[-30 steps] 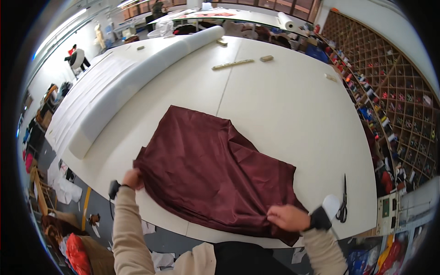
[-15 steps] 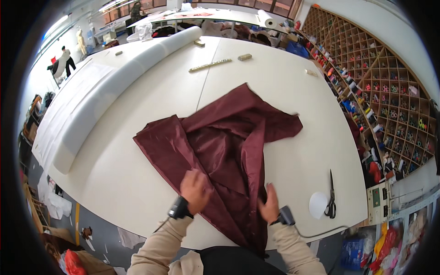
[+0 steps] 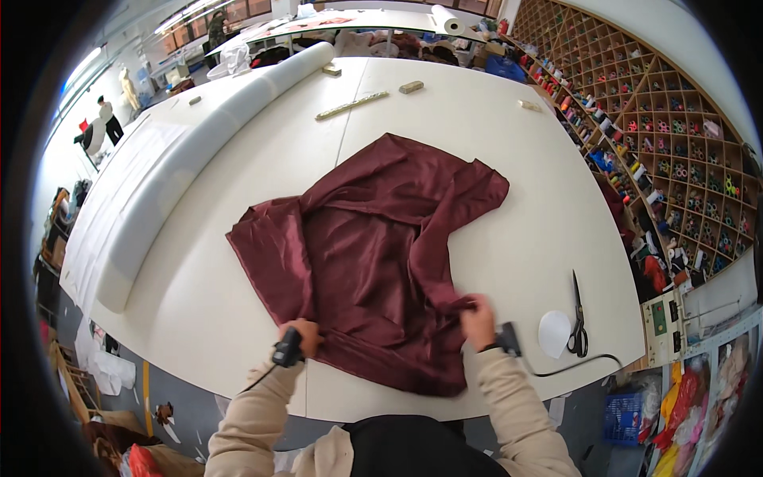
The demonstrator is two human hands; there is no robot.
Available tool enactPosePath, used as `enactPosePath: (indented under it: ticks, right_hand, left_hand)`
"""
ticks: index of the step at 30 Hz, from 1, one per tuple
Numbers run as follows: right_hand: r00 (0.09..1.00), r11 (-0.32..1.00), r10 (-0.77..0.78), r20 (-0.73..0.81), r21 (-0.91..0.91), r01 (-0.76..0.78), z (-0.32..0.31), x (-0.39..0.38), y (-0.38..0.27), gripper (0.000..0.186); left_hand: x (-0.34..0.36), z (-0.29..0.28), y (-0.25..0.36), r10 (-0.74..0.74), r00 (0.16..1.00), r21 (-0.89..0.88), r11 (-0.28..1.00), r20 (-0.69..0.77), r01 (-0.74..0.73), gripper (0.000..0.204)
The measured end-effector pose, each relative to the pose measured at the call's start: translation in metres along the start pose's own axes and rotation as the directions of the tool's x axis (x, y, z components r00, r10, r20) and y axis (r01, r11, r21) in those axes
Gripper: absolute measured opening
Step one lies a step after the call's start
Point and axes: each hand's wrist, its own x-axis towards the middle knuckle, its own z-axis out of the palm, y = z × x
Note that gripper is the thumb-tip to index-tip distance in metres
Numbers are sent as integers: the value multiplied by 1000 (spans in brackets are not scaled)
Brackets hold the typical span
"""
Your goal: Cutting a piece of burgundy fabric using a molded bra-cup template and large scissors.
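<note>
A shiny dark maroon piece of fabric [image 3: 362, 262] lies spread and wrinkled over the middle of the white table [image 3: 187, 318]. At its lower left edge my left hand [image 3: 304, 337] is closed on the cloth, fingers curled over the border. My right hand [image 3: 478, 319] pinches the fabric at the right edge, where a small bunch rises. The near hem, slightly blurred, hangs between and below both hands. Each wrist wears a black device. Right of my right hand lie a white rounded paper piece [image 3: 554, 334] and black scissors [image 3: 579, 326].
A long pale roll [image 3: 191, 151] lies along the table's left side. Toward the far edge sit a gold wrapped bar [image 3: 351, 106] and small blocks [image 3: 411, 87]. Thread racks [image 3: 660, 143] line the right wall. A blue basket [image 3: 622, 417] stands below the right corner.
The fabric has been opened wider, its near part spread out from a narrow point. My left hand moved left and gripped the edge; my right hand, open before, now holds cloth.
</note>
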Motion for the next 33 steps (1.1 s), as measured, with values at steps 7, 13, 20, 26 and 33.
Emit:
enactPosePath:
  ticks: [7,13,20,26,33]
  right_hand:
    - [742,845,461,487,12,-534,-63,-94,24,43]
    - [990,899,-140,-7,-420,124,-51,-121,-25,43]
    - [843,737,-483,236,-411,537,-6,-53,-47,50]
    - [863,836,-292,412,-328,440,6,-58,-23,52]
    - [567,562,-568,597,-221,797,99,-44,-68,35]
  left_hand:
    - [-102,-5,-92,-241,897,56,958,-371,281,25]
    - [-134,-8,-41,146,764,159,986,-628,-58,50]
    - [-97,11,28,537,805,-335,829,252,-448,37]
    - [-157,-1,-21,115,883,-439,891,455,110,39]
    - [-81,36,3,-350,863,-174,936,-364,306,97]
